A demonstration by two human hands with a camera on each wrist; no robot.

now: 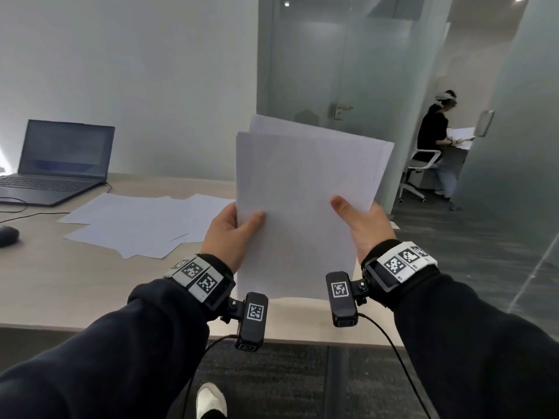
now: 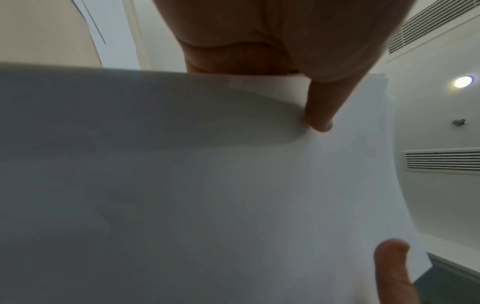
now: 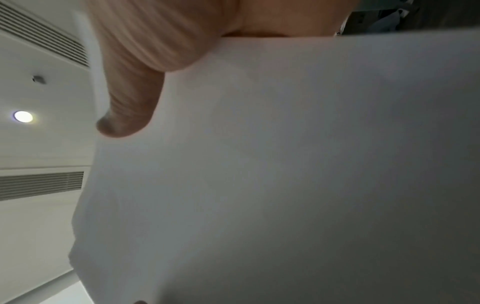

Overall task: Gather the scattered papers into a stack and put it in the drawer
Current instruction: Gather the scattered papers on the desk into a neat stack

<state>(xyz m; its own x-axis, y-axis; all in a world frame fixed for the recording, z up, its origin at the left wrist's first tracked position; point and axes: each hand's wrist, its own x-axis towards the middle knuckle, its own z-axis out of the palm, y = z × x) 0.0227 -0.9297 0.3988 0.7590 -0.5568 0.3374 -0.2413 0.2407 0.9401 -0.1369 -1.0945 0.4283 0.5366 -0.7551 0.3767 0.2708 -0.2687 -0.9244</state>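
Note:
A loose stack of white papers stands upright in the air above the desk's right end, its sheets slightly fanned at the top. My left hand grips its left edge with the thumb on the front. On the right edge my right hand holds it the same way. The fingers behind the sheets are hidden. Several more white papers lie overlapping flat on the beige desk. The wrist views show the stack close up with a thumb pressed on it. No drawer is in view.
An open dark laptop sits at the desk's back left, with a black mouse and cables beside it. A glass door and glass partitions stand to the right. A seated person works in the far room. Dark carpet lies below the desk's front edge.

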